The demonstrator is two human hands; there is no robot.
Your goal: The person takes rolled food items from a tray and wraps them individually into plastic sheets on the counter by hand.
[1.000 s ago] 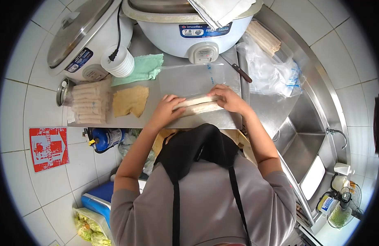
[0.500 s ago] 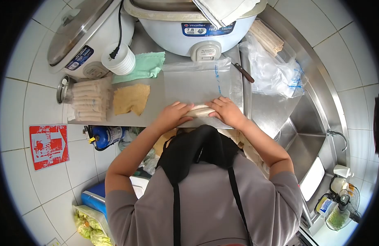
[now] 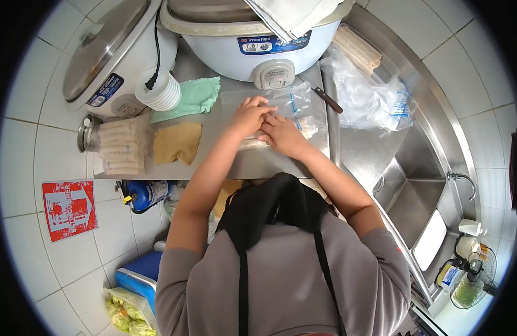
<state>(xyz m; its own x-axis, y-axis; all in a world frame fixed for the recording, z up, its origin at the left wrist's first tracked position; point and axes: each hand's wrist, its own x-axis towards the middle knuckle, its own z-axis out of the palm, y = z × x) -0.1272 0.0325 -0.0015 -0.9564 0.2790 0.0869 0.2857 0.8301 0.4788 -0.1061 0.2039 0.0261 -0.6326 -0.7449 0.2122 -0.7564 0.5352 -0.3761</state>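
A clear plastic sheet or bag (image 3: 297, 98) lies on the steel counter below the large cooker, with pale rolls (image 3: 308, 126) wrapped under or in it. My left hand (image 3: 252, 119) rests on the plastic, fingers spread over the rolls' left part. Close against it, my right hand (image 3: 282, 134) lies on the rolls with its fingers extended; the fingertips of both hands nearly meet. Much of the rolls is hidden under the hands. To the left are a tan cloth (image 3: 177, 143) and a packed stack of pale rolls (image 3: 121, 147).
Two large rice cookers (image 3: 214, 50) stand at the back. Near them are stacked white cups (image 3: 160, 92), a green cloth (image 3: 200, 96) and a knife (image 3: 329, 101). A plastic bag (image 3: 370, 103) and more rolls (image 3: 356, 49) lie at right, beside a steel sink (image 3: 407, 193).
Both hands have moved forward from the counter's front edge and closer together. The rolls have gone forward with them and now show within the plastic.
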